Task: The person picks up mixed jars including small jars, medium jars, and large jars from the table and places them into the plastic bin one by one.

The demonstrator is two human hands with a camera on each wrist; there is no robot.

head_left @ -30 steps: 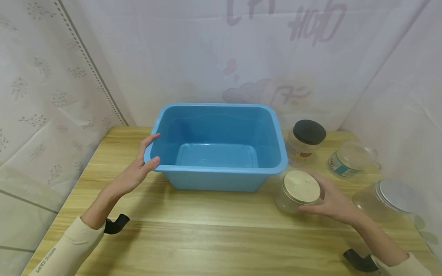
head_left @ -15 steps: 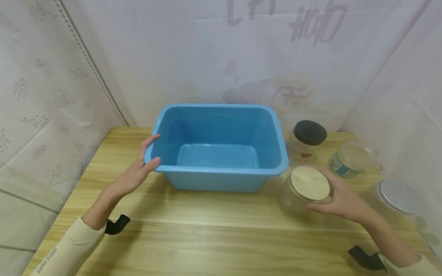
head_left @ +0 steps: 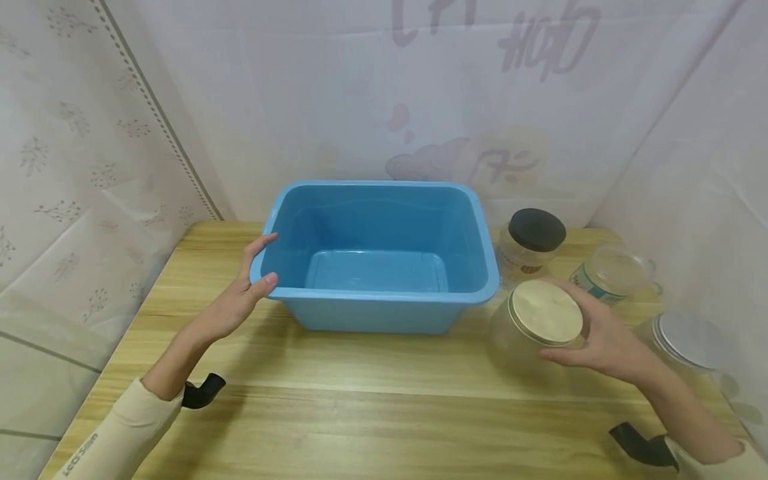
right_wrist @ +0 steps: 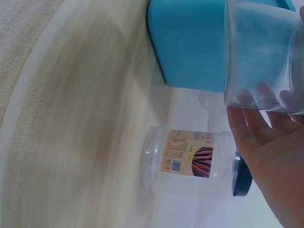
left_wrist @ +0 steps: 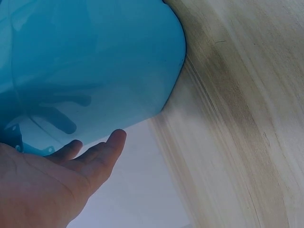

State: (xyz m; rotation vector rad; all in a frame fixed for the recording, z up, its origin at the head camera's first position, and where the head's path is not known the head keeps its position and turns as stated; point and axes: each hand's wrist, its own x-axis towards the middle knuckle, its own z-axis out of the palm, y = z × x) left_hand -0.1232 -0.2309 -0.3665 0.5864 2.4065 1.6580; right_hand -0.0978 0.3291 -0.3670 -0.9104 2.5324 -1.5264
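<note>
A deep blue plastic tub [head_left: 384, 295] stands on the wooden table. My left hand [head_left: 233, 303] holds its rim at the left front corner, thumb and a finger hooked over the edge. Below that, in the left wrist view, fingers [left_wrist: 102, 152] spread beside the tub's outer wall. My right hand [head_left: 615, 343] grips a clear jar [right_wrist: 259, 52] with a pale gold lid [head_left: 547, 312], to the right of the tub. The right wrist view shows this jar raised above the table, upright in the head view with a slight tilt, fingers wrapped behind it.
Behind the right hand stands a clear jar with a black lid [head_left: 537, 230] and a label. Farther right are a clear jar with a teal label [head_left: 618, 270] and one with a silver lid [head_left: 690, 340]. Cloth curtains [head_left: 336, 100] enclose the table [head_left: 360, 413].
My right hand has carried the gold-lidded jar up and a little to the right, away from the tub. My left hand and the tub have stayed put.
</note>
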